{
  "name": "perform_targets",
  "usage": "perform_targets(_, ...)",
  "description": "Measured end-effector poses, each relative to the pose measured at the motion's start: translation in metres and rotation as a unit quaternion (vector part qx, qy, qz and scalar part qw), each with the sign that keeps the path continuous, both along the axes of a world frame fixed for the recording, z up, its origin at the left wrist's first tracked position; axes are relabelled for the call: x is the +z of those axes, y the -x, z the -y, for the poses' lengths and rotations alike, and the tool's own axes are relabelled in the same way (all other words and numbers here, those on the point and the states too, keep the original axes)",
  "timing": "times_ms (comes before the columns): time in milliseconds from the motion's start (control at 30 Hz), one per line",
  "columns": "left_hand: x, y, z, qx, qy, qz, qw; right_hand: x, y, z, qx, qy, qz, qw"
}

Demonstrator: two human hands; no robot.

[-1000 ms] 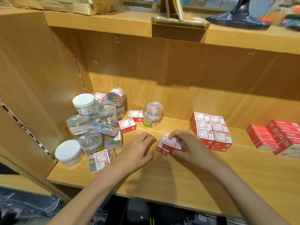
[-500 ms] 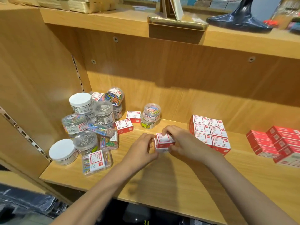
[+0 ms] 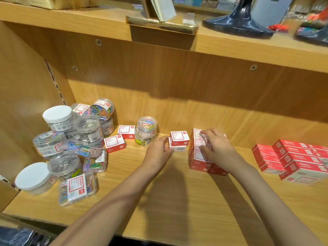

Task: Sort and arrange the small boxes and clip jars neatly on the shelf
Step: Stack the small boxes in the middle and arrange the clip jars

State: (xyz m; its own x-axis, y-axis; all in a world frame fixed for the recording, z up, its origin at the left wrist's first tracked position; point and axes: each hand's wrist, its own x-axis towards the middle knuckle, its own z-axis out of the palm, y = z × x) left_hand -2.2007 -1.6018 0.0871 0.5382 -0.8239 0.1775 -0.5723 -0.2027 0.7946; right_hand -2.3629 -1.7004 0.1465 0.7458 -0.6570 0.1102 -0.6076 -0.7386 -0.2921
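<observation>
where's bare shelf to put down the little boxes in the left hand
Bare wood lies along the front edge of the shelf, and between the middle red stack and right red boxes. The jar heap at left is crowded.

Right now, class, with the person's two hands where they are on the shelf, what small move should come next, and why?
Probably slide the two stacked red boxes that the left hand holds rightward against the block of red boxes under the right hand. A gap separates them, and the right hand seems to steady the block.
</observation>
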Motion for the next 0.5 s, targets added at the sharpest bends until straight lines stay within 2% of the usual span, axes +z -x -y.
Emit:
perform_targets(300,-0.007,0.013,0.031,0.038,0.035,0.013,0.999,-0.014,0.011,0.005,0.016,-0.011,0.059,0.998)
perform_targets(500,-0.010,0.012,0.030,0.033,0.054,0.006,0.998,-0.014,0.014,0.006,0.026,0.001,0.050,0.998)
